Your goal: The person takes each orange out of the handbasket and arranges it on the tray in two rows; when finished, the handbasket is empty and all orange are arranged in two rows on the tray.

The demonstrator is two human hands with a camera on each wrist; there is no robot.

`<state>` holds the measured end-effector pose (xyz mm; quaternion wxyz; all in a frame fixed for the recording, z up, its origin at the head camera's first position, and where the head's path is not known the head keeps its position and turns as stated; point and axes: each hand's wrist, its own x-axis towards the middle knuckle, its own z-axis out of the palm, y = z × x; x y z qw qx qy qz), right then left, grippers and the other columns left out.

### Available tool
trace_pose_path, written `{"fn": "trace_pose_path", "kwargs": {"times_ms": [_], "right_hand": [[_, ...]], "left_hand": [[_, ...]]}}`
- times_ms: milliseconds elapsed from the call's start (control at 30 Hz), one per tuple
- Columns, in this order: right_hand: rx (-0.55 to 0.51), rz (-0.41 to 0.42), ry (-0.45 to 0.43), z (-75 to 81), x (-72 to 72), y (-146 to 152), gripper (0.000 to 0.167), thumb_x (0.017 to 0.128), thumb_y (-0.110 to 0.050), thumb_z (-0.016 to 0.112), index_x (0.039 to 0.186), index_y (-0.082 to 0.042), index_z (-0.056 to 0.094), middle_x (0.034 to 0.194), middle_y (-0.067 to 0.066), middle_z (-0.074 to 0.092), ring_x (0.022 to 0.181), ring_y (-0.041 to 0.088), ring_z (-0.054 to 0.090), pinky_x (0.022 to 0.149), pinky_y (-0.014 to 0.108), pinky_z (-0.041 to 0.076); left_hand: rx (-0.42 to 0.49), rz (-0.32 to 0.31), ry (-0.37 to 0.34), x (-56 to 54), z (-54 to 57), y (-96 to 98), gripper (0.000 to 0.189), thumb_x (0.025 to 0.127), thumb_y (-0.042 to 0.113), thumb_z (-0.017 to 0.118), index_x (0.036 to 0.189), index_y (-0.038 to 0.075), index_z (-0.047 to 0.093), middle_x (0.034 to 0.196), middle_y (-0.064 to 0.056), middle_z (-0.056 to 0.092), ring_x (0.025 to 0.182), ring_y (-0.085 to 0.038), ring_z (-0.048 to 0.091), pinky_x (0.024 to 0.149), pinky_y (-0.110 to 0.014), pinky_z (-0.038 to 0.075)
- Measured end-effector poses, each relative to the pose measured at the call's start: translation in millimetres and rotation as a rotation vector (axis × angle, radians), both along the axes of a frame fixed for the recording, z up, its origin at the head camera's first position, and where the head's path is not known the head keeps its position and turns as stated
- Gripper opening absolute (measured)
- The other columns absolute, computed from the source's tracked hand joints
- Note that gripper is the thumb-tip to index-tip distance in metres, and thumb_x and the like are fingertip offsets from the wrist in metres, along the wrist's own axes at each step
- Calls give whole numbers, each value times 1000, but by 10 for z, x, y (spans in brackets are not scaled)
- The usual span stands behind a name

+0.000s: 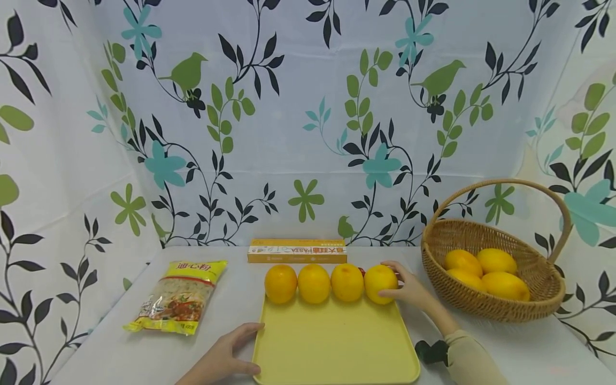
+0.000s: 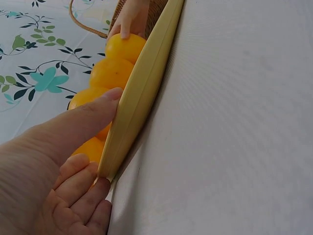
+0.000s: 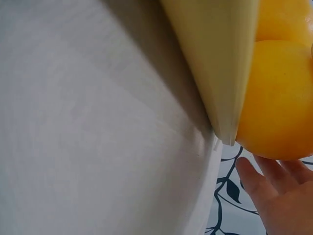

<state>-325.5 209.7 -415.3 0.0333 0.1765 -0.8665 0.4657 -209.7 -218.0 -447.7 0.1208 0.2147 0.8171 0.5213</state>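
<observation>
Reader: Where do the oranges lie?

Author: Four oranges (image 1: 314,283) form a single row along the far edge of the yellow tray (image 1: 332,342), neighbours touching or nearly so. The tray lies on the white tabletop (image 1: 120,355). The rightmost orange (image 1: 377,283) occupies the tray's far right corner.

Reader: How are the hands disposed?

Author: The right hand (image 1: 411,289) is partly closed about the rightmost orange, its thumb on the near side and its fingers around the far side. The left hand (image 1: 223,350) is spread wide at the tray's left edge, thumb touching the rim; it has hold of no fruit.

Reader: Which step is in hand?

Author: Judging by the grip, the setting or straightening of the rightmost orange at the end of the row. Whether the fingers are tightening or loosening cannot be told.

Reader: What does the next move call for?

Author: If the orange is to stay, a gentle release, the fingers drawn off past the tray's right edge so that nothing rolls; the left hand could steady the tray meanwhile.

Reader: What surrounds the work?

Author: A pasta box (image 1: 297,251) lies at the tabletop's far edge, behind the oranges. A food packet (image 1: 175,297) lies toward the left edge. A wicker basket (image 1: 491,308) near the far right corner holds yellow fruits (image 1: 506,287), kind uncertain.
</observation>
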Motion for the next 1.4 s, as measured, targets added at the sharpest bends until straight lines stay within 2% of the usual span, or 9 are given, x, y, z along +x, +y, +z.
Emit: {"fn": "trace_pose_path", "kwargs": {"times_ms": [367,533,733,1133,1400], "right_hand": [[100,-22,-49,58,25,-4,82,67,-32,77,130,1,37,123,20,46,107,34,46,88,47,43],[110,-7,-74,97,30,-2,84,68,-32,77,132,1,35,128,21,42,114,39,40,92,51,38],[99,23,-78,179,68,4,81,71,-27,76,132,4,33,132,25,36,117,43,35,95,52,34],[97,83,-40,189,24,59,77,70,-27,76,129,5,38,129,23,41,115,43,39,94,50,36],[117,32,-58,196,40,27,78,68,-29,77,129,2,40,127,21,44,112,41,41,91,48,40]], "left_hand": [[21,-10,-13,-10,19,13,72,73,20,74,130,-5,38,134,-24,35,123,-40,29,99,-50,23],[11,11,-32,-7,17,18,73,71,23,75,130,-2,39,135,-23,35,123,-40,28,99,-51,22],[11,7,-12,-4,15,16,72,72,22,74,130,-3,39,134,-23,36,123,-40,29,99,-51,22],[7,18,-16,9,31,15,72,72,23,74,130,-2,39,135,-22,36,124,-39,28,99,-49,22],[8,22,-18,11,28,30,73,71,23,75,130,-1,40,135,-21,36,124,-39,29,99,-51,21]]}}
